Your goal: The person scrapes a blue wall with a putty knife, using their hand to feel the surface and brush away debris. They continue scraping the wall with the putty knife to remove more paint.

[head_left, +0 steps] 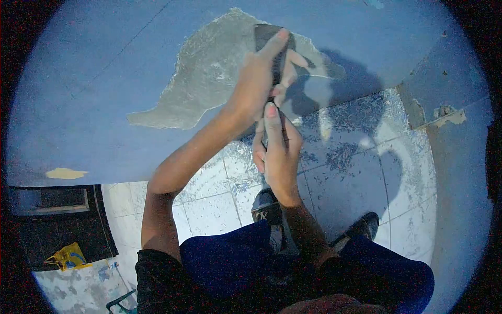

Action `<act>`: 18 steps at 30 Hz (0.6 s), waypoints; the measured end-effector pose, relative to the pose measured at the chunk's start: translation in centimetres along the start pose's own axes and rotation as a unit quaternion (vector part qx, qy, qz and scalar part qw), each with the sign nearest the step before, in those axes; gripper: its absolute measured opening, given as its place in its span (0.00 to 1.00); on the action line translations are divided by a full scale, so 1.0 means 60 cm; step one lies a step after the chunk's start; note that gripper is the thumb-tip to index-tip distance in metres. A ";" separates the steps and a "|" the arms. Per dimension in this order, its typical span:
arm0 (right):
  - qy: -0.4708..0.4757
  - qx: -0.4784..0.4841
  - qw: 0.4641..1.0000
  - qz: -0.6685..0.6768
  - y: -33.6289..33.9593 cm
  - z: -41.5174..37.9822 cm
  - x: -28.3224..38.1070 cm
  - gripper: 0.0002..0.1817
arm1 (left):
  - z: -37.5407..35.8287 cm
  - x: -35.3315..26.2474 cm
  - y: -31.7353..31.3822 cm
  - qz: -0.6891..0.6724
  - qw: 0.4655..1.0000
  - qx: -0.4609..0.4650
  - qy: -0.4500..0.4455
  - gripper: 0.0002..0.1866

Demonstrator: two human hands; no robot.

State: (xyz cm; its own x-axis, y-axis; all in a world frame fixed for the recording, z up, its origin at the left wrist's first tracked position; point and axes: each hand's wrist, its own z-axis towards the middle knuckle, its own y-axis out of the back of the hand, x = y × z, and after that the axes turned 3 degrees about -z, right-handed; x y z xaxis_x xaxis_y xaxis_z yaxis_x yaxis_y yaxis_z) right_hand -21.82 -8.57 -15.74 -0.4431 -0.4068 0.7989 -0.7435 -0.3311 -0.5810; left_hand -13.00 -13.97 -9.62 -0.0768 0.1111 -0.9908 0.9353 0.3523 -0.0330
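Note:
A dark scraper (pixel 264 34) with a wide flat head lies against a bare grey patch (pixel 209 76) in the blue painted wall. My left hand (pixel 256 78) is closed around its upper part, with the thumb laid along the head. Lower down, my right hand (pixel 281 152) grips the narrow handle, thumb pointing up along it. Both hands cover much of the tool, so its exact shape is partly hidden. Slight blur shows around the left fingers.
Paint flakes (pixel 345 149) litter the white tiled floor (pixel 206 209) below the wall. A corner with chipped paint (pixel 448 115) stands at right. My shoes (pixel 265 204) are underneath. At lower left, a yellow bag (pixel 70 256) lies on a dark surface (pixel 39 230).

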 end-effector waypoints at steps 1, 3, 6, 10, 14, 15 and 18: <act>-0.007 0.004 1.000 -0.005 -0.004 -0.001 0.001 0.23 | -0.002 -0.004 0.003 -0.005 1.000 -0.002 0.006 0.26; -0.009 0.012 1.000 0.012 -0.010 0.003 -0.010 0.22 | -0.002 -0.008 0.006 0.041 0.999 -0.008 -0.013 0.26; 0.000 0.023 0.999 0.022 -0.003 0.004 -0.014 0.21 | -0.005 -0.005 0.002 0.077 0.996 -0.020 -0.035 0.26; 0.006 0.036 0.999 0.013 0.010 0.006 -0.016 0.20 | -0.005 -0.002 -0.002 0.058 0.998 -0.027 -0.030 0.26; -0.018 0.030 0.999 0.012 0.011 0.005 -0.008 0.21 | -0.003 0.008 0.004 0.034 0.998 0.000 -0.053 0.26; -0.018 0.032 0.999 0.008 0.013 0.005 -0.007 0.21 | -0.003 0.008 0.004 0.044 0.998 -0.007 -0.047 0.26; -0.010 0.035 0.999 0.002 0.017 0.006 -0.004 0.22 | -0.002 0.008 -0.001 0.057 0.998 -0.013 -0.038 0.27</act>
State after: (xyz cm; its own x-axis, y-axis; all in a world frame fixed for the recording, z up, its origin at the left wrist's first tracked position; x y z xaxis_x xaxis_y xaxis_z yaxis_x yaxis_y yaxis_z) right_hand -22.30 -9.10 -16.59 -0.4349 -0.4252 0.7938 -0.7046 -0.3882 -0.5940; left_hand -13.14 -13.86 -10.06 0.0574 0.0814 -0.9950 0.9274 0.3647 0.0833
